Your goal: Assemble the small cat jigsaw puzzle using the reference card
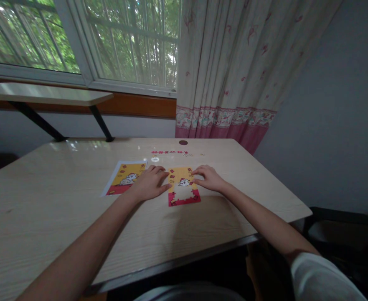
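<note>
A partly assembled jigsaw puzzle (180,174) lies flat on the table, yellow above and red along the bottom, with a white cartoon animal in a red hat in its middle. Bare tabletop shows through a gap with a jagged outline below the animal. My left hand (152,182) rests at the puzzle's left edge, thumb and fingers apart. At the right edge, my right hand (209,178) touches the puzzle with its fingertips, the thumb spread from the fingers. To the left, partly behind my left hand, lies a printed picture sheet (116,189) in the same colours.
Several small red pieces (166,152) lie in a row beyond the puzzle, with paler pieces (188,155) near them. A dark round disc (183,142) is at the table's (61,200) back edge. A raised shelf (46,93) stands back left; a curtain (224,83) hangs behind.
</note>
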Available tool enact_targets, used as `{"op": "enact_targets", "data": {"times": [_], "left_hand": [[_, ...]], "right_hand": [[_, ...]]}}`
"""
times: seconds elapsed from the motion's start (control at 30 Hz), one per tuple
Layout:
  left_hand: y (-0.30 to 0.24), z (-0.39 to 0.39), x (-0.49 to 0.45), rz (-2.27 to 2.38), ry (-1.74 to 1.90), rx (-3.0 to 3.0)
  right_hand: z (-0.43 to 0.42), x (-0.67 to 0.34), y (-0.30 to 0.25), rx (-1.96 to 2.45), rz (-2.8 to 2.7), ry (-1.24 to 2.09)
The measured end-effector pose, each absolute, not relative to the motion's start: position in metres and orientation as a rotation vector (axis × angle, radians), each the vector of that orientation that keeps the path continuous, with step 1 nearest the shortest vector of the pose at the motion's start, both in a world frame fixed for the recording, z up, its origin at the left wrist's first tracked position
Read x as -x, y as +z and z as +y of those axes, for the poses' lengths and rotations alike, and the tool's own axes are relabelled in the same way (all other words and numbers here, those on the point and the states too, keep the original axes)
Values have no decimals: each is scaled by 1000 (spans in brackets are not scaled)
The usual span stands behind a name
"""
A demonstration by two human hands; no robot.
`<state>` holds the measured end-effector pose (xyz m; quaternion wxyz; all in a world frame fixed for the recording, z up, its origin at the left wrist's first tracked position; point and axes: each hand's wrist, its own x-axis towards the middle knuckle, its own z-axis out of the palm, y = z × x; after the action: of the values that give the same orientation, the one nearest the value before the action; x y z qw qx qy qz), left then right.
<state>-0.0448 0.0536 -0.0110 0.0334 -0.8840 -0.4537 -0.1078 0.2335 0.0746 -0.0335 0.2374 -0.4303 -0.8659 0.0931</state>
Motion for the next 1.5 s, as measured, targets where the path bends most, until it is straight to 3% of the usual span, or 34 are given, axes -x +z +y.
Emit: {"op": "enact_targets", "data": {"times": [0.93, 1.23, 1.5], "left_hand": [[-15, 50, 34, -1488, -331, 2646], [-12, 47, 34, -1498, -337, 2655], [-13, 47, 34, -1521, -357, 2660]], "right_hand": [[80, -237, -34, 1170, -2372, 289], [134, -262, -22, 1679, -2276, 77], [158, -246, -20, 1835, -2190, -5]]}}
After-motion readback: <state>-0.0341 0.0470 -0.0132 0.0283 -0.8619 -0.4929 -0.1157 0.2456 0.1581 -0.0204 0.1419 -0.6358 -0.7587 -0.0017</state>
